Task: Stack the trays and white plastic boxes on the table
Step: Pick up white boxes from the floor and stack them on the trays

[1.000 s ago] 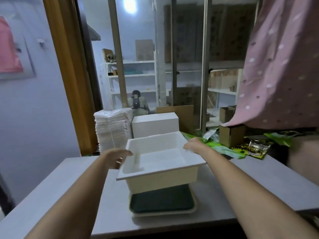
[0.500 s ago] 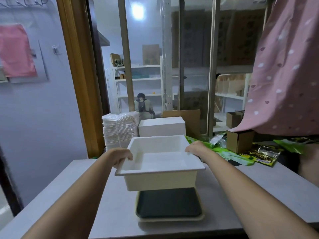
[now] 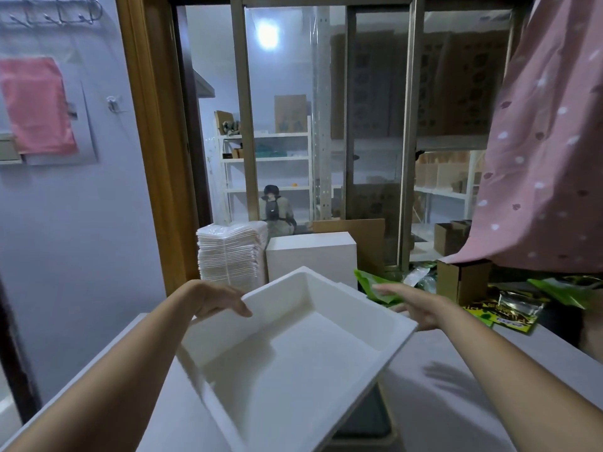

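Note:
A big white plastic box hangs close in front of me, turned at an angle and tilted. My left hand grips its far left rim, thumb over the edge. Beside the box's right rim my right hand hovers with its fingers stretched out flat, blurred, holding nothing; its shadow falls on the grey table. A dark tray with a pale rim lies on the table under the box, mostly hidden. At the table's back stand a stack of white trays and a closed white box.
Green packets and a small cardboard box lie at the back right. A pink dotted cloth hangs over the right side. Behind the table are a wooden door frame and a glass partition.
The white box has swung closer to me and turned at an angle above the dark tray. My right hand has let go of its right rim and opened. My left hand keeps its grip.

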